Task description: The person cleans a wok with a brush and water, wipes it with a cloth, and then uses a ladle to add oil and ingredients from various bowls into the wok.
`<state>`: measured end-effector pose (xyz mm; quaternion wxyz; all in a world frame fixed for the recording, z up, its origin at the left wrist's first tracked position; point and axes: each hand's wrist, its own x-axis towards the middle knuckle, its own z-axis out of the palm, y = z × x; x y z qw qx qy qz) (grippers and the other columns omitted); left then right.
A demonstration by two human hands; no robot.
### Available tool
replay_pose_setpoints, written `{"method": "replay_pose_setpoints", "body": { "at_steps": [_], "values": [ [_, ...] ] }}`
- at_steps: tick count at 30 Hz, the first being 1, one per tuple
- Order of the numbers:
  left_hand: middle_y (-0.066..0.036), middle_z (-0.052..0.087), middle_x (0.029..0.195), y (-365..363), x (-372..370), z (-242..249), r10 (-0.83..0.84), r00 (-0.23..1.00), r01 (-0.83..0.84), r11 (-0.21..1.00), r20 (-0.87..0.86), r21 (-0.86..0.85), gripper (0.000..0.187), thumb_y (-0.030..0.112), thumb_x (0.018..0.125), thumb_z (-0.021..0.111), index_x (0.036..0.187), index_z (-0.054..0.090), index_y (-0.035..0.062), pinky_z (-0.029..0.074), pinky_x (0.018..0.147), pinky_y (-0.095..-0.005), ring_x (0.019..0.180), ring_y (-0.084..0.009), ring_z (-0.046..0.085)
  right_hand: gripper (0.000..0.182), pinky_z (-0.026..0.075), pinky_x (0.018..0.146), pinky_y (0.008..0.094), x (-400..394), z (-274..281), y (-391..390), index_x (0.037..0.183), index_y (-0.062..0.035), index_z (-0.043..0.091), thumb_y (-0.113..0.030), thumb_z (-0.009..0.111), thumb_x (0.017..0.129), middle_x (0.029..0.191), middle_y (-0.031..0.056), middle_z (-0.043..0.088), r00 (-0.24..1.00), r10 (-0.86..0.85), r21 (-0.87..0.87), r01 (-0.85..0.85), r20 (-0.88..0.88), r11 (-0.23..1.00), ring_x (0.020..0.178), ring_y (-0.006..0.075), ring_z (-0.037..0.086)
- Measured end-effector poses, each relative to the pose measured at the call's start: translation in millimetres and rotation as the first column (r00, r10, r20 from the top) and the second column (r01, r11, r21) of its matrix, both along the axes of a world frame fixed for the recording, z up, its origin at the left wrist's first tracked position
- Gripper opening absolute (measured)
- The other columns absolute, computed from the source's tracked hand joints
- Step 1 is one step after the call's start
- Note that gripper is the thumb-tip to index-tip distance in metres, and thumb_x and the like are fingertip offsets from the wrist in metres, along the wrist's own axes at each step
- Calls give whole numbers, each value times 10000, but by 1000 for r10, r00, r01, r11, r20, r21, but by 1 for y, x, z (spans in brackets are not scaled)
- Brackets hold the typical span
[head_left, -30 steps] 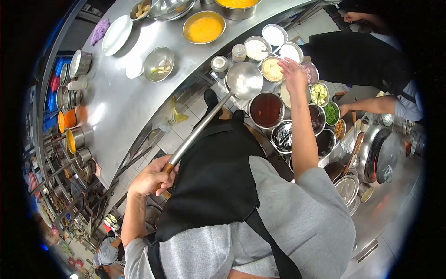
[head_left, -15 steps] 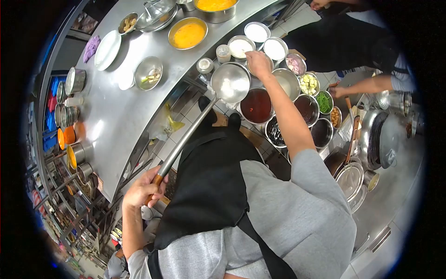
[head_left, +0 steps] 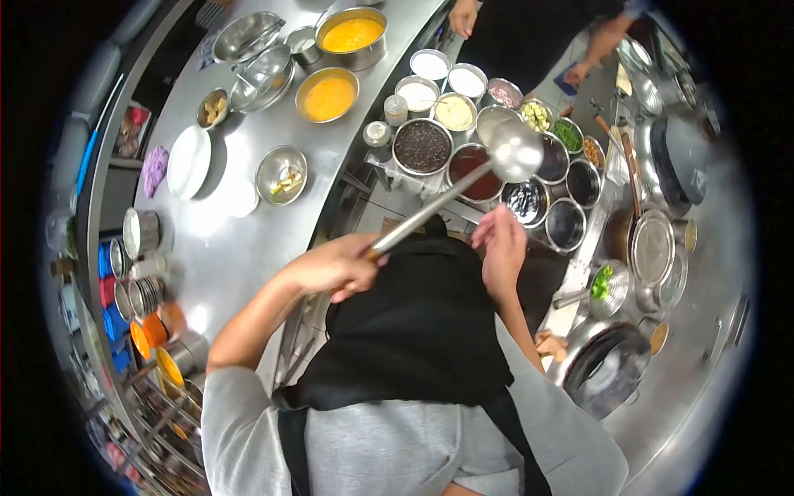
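My left hand (head_left: 346, 266) is wrapped round the wooden-ended handle of a big steel ladle (head_left: 440, 203). The ladle's bowl hangs over the cluster of seasoning pots; a bright patch inside it could be glare or white powder. My right hand (head_left: 502, 250) is in front of my apron, fingers loosely extended, with nothing visible in it. Just beyond its fingertips stands a pot of black sauce (head_left: 524, 202). Partly behind the ladle is a pot of dark red sauce (head_left: 473, 175). A pot of dark grains (head_left: 423, 147) and a bowl of pale yellow powder (head_left: 455, 112) are farther left.
The steel counter (head_left: 240, 264) on the left carries a pan of yellow liquid (head_left: 327, 95) and a bowl of cut aromatics (head_left: 281, 175). At right are a wok (head_left: 608, 372) and a strainer with green pieces (head_left: 608, 291). A co-worker's hand (head_left: 576, 74) is at the upper right.
My right hand has drawn back from the seasoning bowls toward my body. My left hand has moved up and right, carrying the ladle rightward over the pots. The view has shifted.
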<state>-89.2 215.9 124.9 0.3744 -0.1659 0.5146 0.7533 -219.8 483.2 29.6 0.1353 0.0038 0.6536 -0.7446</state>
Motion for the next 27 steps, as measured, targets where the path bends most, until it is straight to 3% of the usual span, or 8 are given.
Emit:
{"method": "replay_pose_setpoints", "body": {
  "at_steps": [2,6,11,12,14,16,20,27],
  "values": [
    [6,470,584,18,-25,-7,-82,996,84,994,-42,63,268,18,772,545,1014,432,25,317,336,-224,379,-61,417,278,488,780,271,43,9,-11,1127,-3,581,-255,488,1055,975,84,644,949,249,-166,-218,195,962,871,135,602],
    [-12,497,630,90,-47,-41,-231,913,268,961,-337,67,400,54,805,540,1195,472,-1,371,368,-255,430,-105,485,322,458,1008,353,89,31,-11,1263,-2,513,-193,495,1004,1228,154,624,965,213,-127,-195,153,973,1140,208,594],
    [-45,601,931,117,-37,-37,-549,611,706,703,-570,81,558,526,980,576,1214,546,20,470,765,-277,810,-129,592,246,501,911,351,130,60,36,1152,-32,516,-153,552,940,1047,129,609,928,-357,-495,362,110,790,1054,237,618],
    [-42,601,1028,111,-29,-29,-515,574,699,713,-637,53,460,422,988,607,1217,549,28,454,842,-280,955,-117,568,225,517,839,329,137,66,52,1133,-36,516,-138,557,936,931,89,593,876,-454,-567,460,164,683,962,205,633],
    [-37,585,1111,102,-7,-32,-442,662,634,761,-605,138,373,303,980,645,1229,551,42,443,887,-279,1035,-112,540,226,460,633,268,154,65,112,1134,-30,509,-83,558,920,768,2,462,945,-316,-834,239,82,497,694,112,550],
    [-44,585,1132,94,9,-26,-331,742,548,801,-583,242,320,200,965,661,1225,553,45,447,911,-290,1036,-115,545,204,355,517,251,174,75,158,1109,-8,489,-27,527,909,707,-24,401,876,-463,-812,363,132,456,550,70,405],
    [-59,600,1104,90,21,-7,-201,832,431,821,-517,374,264,147,964,636,1192,561,38,458,888,-282,978,-124,579,83,342,504,240,215,75,262,952,-9,417,26,476,905,678,-1,398,774,-624,-807,436,109,399,532,79,389],
    [-83,618,981,129,18,13,15,951,138,875,-310,465,207,83,929,573,1122,574,12,477,814,-286,864,-150,595,88,332,506,248,288,51,385,893,-29,407,14,473,931,671,-7,376,661,-728,-766,559,180,317,524,79,358]
  ]
}}
